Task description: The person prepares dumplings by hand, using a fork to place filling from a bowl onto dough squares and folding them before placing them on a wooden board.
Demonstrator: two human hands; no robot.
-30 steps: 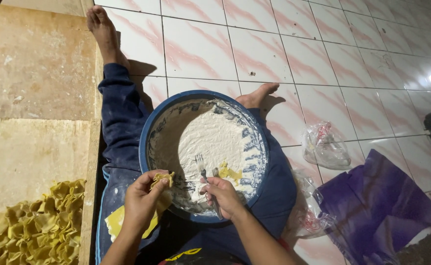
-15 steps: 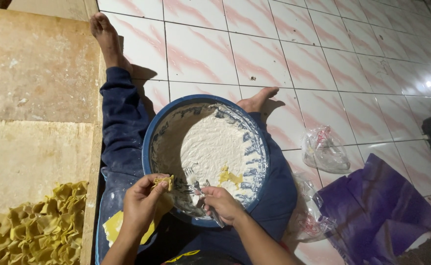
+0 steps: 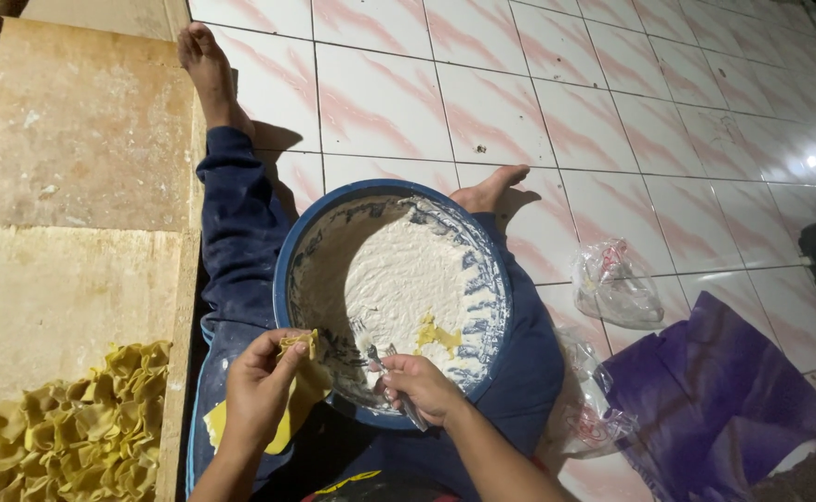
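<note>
Two hands, left hand (image 3: 257, 390) pinching one yellow wrapper (image 3: 298, 346), right hand (image 3: 419, 386) gripping one fork (image 3: 371, 351), one blue bowl (image 3: 289, 270).

Glossy pink-streaked white floor tiles (image 3: 557, 112) beside a tan stone slab (image 3: 73, 177).

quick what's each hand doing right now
Left hand: closed, pinching a folded yellow dough piece at the blue bowl rim.
Right hand: closed around a fork in the white filling.
</note>
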